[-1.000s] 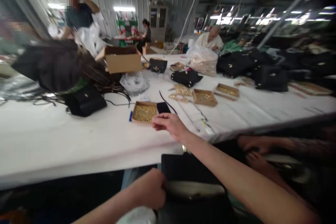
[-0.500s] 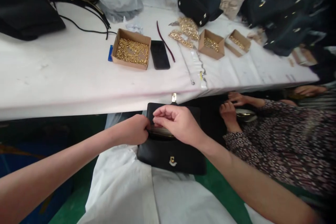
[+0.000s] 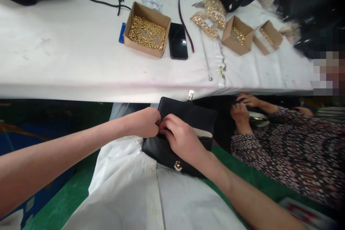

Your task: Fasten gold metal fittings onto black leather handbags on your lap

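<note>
The left hand (image 3: pixel 149 122), curled closed, grips the edge of the black bag (image 3: pixel 159 151) beneath; the right hand (image 3: pixel 179 134) pinches beside it, contents hidden; beyond them the flap (image 3: pixel 185 110) is already open, but work at this edge seems unfinished.

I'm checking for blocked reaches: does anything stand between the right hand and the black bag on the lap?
Nothing visible does: the right hand is at the black bag, toward its left end, close beside the left hand. The open flap lies beyond, toward the table.
</note>
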A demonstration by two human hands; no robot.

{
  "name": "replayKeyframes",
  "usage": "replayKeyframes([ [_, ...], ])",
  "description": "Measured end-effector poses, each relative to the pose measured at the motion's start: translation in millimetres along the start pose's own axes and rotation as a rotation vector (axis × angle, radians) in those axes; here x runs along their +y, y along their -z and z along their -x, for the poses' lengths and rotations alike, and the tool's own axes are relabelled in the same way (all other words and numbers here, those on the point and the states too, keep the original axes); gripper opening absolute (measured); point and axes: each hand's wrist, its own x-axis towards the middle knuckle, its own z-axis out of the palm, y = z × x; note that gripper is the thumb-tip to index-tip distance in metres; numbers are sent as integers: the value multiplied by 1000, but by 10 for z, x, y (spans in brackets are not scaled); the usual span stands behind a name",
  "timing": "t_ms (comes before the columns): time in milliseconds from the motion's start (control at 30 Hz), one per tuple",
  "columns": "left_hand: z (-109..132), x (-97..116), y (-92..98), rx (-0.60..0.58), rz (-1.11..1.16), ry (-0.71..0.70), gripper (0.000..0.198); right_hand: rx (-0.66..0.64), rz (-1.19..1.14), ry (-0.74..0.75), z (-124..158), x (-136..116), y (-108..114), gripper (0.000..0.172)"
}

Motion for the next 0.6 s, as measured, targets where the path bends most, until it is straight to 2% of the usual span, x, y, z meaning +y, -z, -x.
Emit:
replayKeyframes([
  [100, -33, -82, -50, -24, 67, 58, 14, 33, 153, -6, -30, 102, -146, 18],
  [300, 9, -126, -21, -5, 123, 49, 13, 68, 406, 168, 13, 183, -259, 16],
  [467, -22, -139, -23, -73, 197, 98, 11, 77, 476, 148, 59, 158, -260, 17],
  [600, -46, -153, -45, -110, 275, 107, 11, 93, 405, 118, 75, 179, -304, 17],
])
